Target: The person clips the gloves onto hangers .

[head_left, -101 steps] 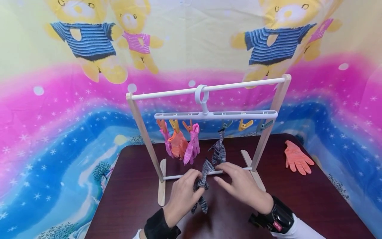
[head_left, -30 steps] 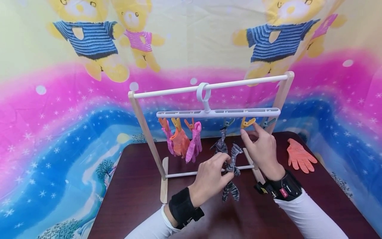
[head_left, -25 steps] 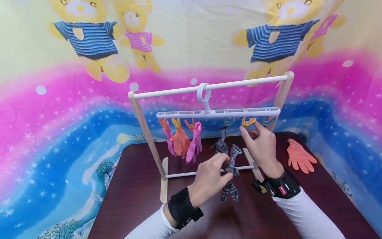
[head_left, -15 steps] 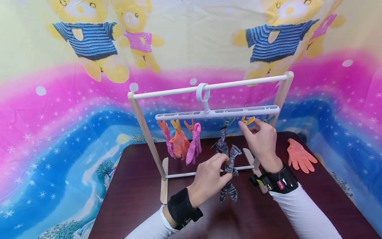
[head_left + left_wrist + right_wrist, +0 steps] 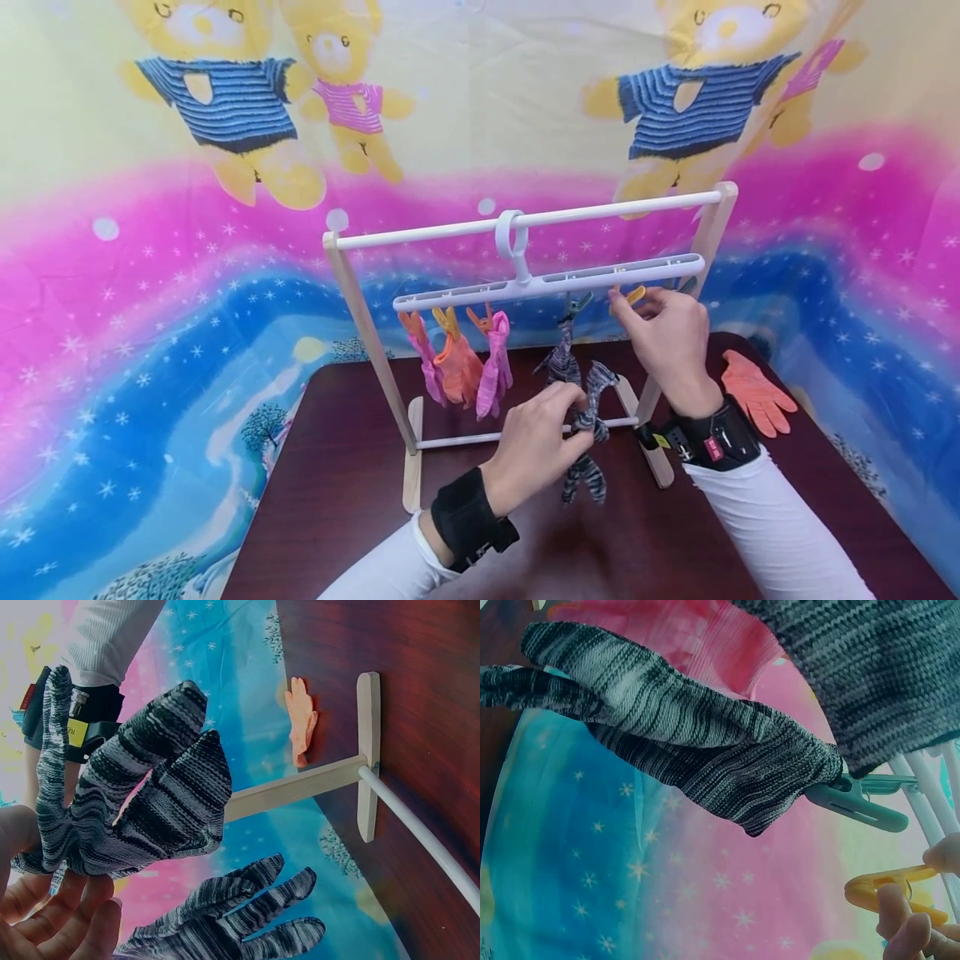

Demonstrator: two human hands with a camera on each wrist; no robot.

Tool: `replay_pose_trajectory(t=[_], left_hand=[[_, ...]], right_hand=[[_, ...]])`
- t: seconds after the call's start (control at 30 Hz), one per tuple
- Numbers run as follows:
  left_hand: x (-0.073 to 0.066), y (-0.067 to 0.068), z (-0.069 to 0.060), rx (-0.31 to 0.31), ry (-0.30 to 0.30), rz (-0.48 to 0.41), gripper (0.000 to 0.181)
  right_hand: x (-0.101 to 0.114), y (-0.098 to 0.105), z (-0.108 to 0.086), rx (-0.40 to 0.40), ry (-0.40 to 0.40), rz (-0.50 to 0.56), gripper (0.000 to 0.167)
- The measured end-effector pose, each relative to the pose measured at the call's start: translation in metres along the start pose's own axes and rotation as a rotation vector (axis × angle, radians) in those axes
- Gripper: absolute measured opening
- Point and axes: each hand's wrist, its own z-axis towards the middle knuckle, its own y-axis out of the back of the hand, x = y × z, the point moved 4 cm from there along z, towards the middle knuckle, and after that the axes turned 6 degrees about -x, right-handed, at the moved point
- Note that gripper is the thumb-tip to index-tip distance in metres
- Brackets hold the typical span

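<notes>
My left hand [image 5: 534,442] pinches a black-and-grey knit glove [image 5: 585,482] in front of the rack; its fingers dangle below my hand. The thumb and fingertips of my right hand [image 5: 671,346] pinch a yellow clothespin [image 5: 866,892] under the right half of the white hanger [image 5: 453,293]. In the right wrist view the clothespin's nose points away from the fingers, with nothing in it. A matching grey glove [image 5: 690,742] hangs from a green clothespin [image 5: 862,806] just left of it. The hanger tilts, right end higher.
Two pink gloves [image 5: 492,367] and an orange glove [image 5: 457,367] hang from clothespins on the hanger's left half. A wooden rack [image 5: 367,350] with a white top rod [image 5: 615,210] carries the hanger. Another orange glove [image 5: 757,396] lies on the dark table [image 5: 322,500] at right.
My right hand has left the glove's side and gone up to the yellow clothespin, which it now grips. My left hand carried the glove rightward. The hanger's right end has risen.
</notes>
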Motion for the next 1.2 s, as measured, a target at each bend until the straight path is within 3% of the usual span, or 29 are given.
replay_pose_trajectory(t=[0.2,0.4,1.2], left_hand=[[-0.003,-0.004,0.007,-0.022,-0.007,0.014,0.023],[-0.002,-0.010,0.015,-0.078,-0.018,0.044,0.022],[0.018,-0.032,0.035,-0.181,-0.006,0.143,0.023]], right_hand=[[0.004,0.000,0.003,0.014,0.057,-0.036,0.036],[0.007,0.001,0.005,0.034,0.065,-0.044,0.034],[0.014,-0.005,0.005,0.093,0.136,-0.054,0.033]])
